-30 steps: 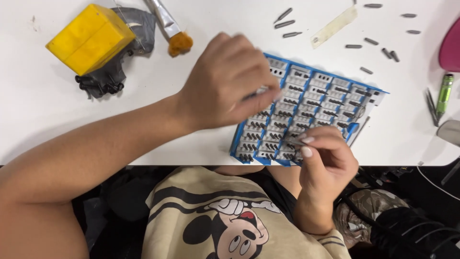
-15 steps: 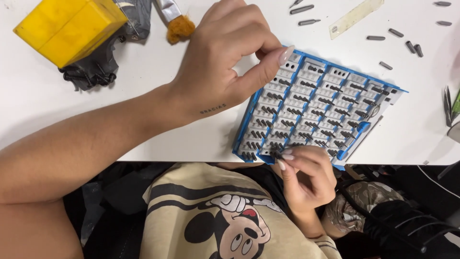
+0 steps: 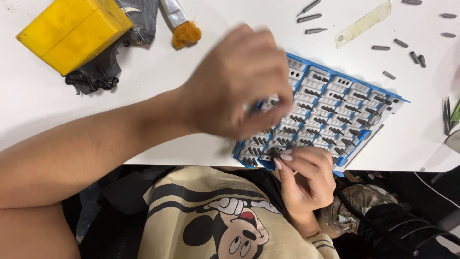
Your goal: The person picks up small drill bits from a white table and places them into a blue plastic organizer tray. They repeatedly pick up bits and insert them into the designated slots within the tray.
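A blue tray with rows of white slots that hold small dark screwdriver bits lies at the near edge of the white table. My left hand hovers over the tray's left part. It is blurred and its fingers are curled, so I cannot tell whether it holds anything. My right hand is at the tray's near edge. Its thumb and fingertips pinch a small dark bit at the front row of slots.
A yellow box rests on a dark bag with black parts at the far left. Next to it lies a brush. Loose bits and a clear strip are scattered behind the tray, and a green-handled tool lies at the right edge.
My left hand has drawn back from the tray's far edge toward its left part and is now blurred with motion. My right hand stays at the near edge, pinching.
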